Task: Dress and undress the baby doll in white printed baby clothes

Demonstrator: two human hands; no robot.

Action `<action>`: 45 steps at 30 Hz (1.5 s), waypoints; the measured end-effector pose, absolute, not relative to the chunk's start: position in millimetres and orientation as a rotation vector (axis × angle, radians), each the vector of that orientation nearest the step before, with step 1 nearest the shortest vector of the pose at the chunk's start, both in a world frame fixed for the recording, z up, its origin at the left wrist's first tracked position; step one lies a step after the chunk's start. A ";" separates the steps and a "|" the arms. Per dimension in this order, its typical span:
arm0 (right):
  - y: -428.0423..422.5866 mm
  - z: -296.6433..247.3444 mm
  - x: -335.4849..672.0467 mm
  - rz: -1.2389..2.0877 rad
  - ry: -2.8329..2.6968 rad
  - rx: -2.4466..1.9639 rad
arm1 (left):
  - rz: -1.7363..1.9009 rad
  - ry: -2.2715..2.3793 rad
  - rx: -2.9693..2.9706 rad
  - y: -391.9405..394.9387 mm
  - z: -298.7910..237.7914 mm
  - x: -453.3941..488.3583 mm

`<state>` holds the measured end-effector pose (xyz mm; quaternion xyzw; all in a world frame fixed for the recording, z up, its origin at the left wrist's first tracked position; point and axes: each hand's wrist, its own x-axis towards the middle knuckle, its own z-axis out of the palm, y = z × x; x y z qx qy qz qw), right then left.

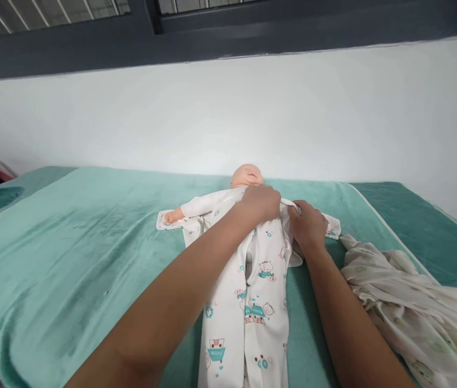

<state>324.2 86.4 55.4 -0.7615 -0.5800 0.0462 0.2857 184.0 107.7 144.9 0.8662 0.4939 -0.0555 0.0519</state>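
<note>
Presently: pale plastic baby doll (pixel 247 175) supine near far edge of teal plush blanket (pixel 70 242), right of centre, head toward wall. White cartoon-print cotton sleepsuit (pixel 248 302) on doll; one sleeve filled, small hand showing at cuff; other sleeve hidden under right hand (pixel 308 226). Left hand (pixel 261 203) curled tight on fabric at chest; right hand pinching opposite front flap, just beside it. Front opening gapes from chest down between legs. Judgement: dressing mostly done, front fastening outstanding. Crumpled white spotted muslin cloth (pixel 406 302) at blanket's right edge, beside right forearm.
</note>
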 end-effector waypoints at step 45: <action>98.1 44.9 367.1 0.752 -0.852 -1.337 | -0.274 1.794 2.554 113.0 163.0 179.9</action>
